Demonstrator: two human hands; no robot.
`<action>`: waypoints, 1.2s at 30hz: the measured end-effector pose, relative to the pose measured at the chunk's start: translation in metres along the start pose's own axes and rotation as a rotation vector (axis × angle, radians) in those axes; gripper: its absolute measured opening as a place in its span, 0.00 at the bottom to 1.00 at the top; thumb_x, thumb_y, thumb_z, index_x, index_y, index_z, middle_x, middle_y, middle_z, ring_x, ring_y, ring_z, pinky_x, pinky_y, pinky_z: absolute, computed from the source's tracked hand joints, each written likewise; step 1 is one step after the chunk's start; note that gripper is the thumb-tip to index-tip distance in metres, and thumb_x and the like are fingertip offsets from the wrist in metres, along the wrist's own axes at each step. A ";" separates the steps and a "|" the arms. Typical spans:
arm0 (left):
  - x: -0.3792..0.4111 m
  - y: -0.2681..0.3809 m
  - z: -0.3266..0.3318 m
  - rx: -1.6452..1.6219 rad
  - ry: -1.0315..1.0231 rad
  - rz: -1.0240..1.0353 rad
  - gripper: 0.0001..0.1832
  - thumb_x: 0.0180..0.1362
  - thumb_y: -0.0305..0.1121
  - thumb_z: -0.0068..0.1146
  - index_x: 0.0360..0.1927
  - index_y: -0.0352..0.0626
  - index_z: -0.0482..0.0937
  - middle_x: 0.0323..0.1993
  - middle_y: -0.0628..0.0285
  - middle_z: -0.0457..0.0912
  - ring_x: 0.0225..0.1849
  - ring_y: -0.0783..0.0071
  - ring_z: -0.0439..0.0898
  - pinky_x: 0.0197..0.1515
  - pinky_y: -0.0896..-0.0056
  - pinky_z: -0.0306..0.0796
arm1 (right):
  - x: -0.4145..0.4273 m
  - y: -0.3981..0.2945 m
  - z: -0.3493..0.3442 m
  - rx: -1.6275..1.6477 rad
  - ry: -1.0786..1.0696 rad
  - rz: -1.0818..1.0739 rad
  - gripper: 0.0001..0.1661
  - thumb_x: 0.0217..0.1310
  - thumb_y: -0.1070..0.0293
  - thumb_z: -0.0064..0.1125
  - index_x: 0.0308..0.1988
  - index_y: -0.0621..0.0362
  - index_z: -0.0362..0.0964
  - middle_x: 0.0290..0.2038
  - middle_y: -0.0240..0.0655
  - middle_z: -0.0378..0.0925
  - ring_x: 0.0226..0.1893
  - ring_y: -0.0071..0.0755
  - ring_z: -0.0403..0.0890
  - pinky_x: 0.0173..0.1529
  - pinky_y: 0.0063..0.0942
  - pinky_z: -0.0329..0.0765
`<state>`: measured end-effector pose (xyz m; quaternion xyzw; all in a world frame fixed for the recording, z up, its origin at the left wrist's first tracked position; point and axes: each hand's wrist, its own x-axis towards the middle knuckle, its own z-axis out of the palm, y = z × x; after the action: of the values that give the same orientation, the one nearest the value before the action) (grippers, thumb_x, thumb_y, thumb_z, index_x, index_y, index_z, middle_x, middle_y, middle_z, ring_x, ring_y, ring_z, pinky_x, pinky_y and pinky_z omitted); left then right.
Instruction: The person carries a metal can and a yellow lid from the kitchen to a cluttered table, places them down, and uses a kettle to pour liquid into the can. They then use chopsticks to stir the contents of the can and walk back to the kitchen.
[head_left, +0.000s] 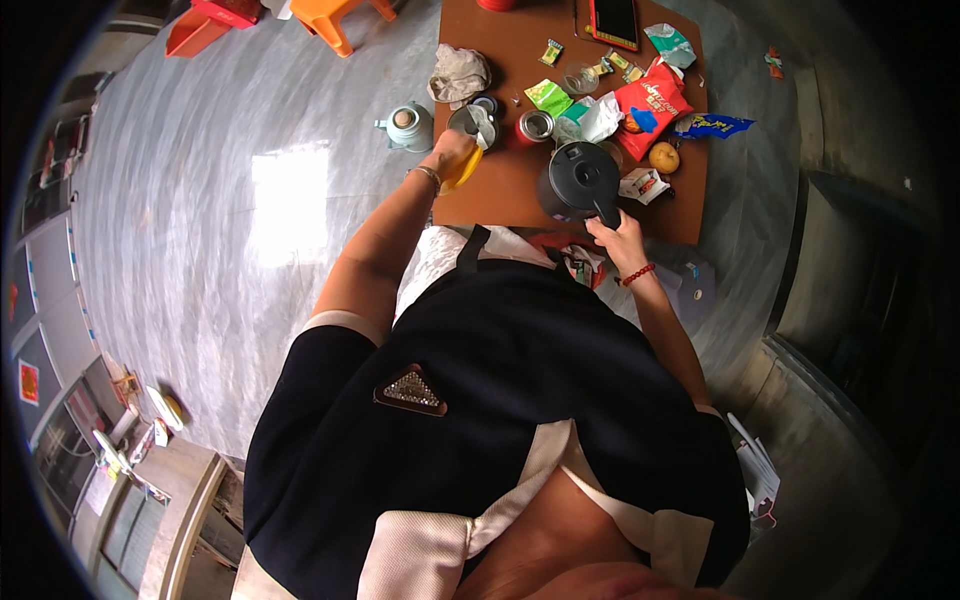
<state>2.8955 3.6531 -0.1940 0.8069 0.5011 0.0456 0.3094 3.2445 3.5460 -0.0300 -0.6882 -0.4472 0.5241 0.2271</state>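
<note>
My right hand (621, 238) grips the handle of a black electric kettle (580, 180) near the table's front edge. My left hand (451, 152) holds a round yellow item (463, 172), perhaps a lid, beside a dark round container (480, 124) with something pale at its opening. Whether the left fingers also touch that container cannot be told. Between the hands stands a red can (534, 127) with an open silvery rim. A crumpled beige cloth (459, 73) lies behind the container, at the left edge of the brown table (510, 199).
Green and white wrappers (589, 118), a red snack bag (654, 105), a blue wrapper (712, 126), a yellowish round fruit (664, 157) and a small white box (643, 184) crowd the table's right side. A pale blue thermos flask (406, 126) stands left of the table. An orange stool (330, 22) is farther back.
</note>
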 end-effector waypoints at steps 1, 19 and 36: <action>-0.003 0.001 -0.004 0.014 0.026 0.058 0.08 0.51 0.30 0.61 0.34 0.45 0.88 0.32 0.50 0.86 0.35 0.50 0.85 0.39 0.59 0.79 | 0.000 -0.001 0.001 0.005 -0.002 -0.012 0.12 0.55 0.65 0.70 0.32 0.62 0.77 0.25 0.23 0.75 0.28 0.14 0.71 0.33 0.22 0.73; 0.003 -0.021 0.034 -0.549 0.068 -0.522 0.13 0.63 0.33 0.61 0.48 0.40 0.84 0.28 0.60 0.87 0.32 0.71 0.87 0.32 0.64 0.78 | 0.007 0.000 -0.002 -0.039 -0.059 0.002 0.10 0.55 0.67 0.69 0.34 0.62 0.78 0.27 0.26 0.78 0.30 0.16 0.75 0.36 0.24 0.75; -0.018 0.018 -0.033 -0.412 -0.075 -0.662 0.19 0.59 0.49 0.63 0.49 0.52 0.86 0.49 0.53 0.87 0.52 0.54 0.84 0.56 0.58 0.76 | -0.009 -0.001 0.002 -0.041 -0.099 -0.046 0.09 0.59 0.69 0.68 0.34 0.60 0.75 0.26 0.20 0.73 0.26 0.11 0.69 0.31 0.18 0.69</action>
<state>2.8878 3.6471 -0.1538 0.5237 0.7030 0.0134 0.4809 3.2416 3.5387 -0.0252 -0.6555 -0.4844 0.5428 0.2027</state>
